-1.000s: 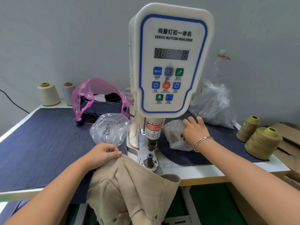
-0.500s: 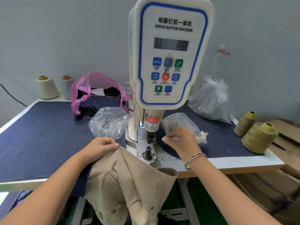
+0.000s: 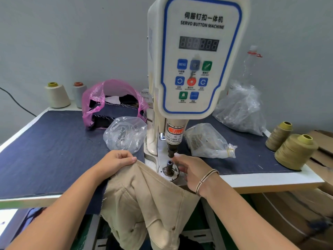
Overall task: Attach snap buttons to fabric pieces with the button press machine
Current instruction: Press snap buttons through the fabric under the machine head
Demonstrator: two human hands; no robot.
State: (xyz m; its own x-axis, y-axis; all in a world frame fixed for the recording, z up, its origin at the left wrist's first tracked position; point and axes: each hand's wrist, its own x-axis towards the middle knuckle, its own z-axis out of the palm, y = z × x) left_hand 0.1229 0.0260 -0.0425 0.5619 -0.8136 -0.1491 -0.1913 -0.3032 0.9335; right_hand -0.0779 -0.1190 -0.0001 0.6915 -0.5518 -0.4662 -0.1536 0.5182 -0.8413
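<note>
The white servo button machine (image 3: 196, 65) stands at mid-table, its upper punch (image 3: 171, 151) above the lower die post (image 3: 169, 166). A beige fabric garment (image 3: 144, 199) hangs over the table's front edge, just left of the die. My left hand (image 3: 115, 162) grips the fabric's top edge. My right hand (image 3: 191, 168) is at the die, with its fingertips between punch and post; whether it holds a snap button there is hidden. A clear bag of snap parts (image 3: 207, 141) lies right of the machine, and another (image 3: 126, 134) lies left of it.
Dark blue cloth (image 3: 45, 150) covers the table. A pink bag (image 3: 111, 101) and two thread cones (image 3: 57, 96) stand at the back left. A large clear bag (image 3: 241, 109), a bottle (image 3: 251, 64) and olive thread cones (image 3: 293, 150) are on the right, next to cardboard (image 3: 320, 159).
My right hand left the clear bag on the right and moved left and toward me to the die. My left hand kept its grip on the fabric.
</note>
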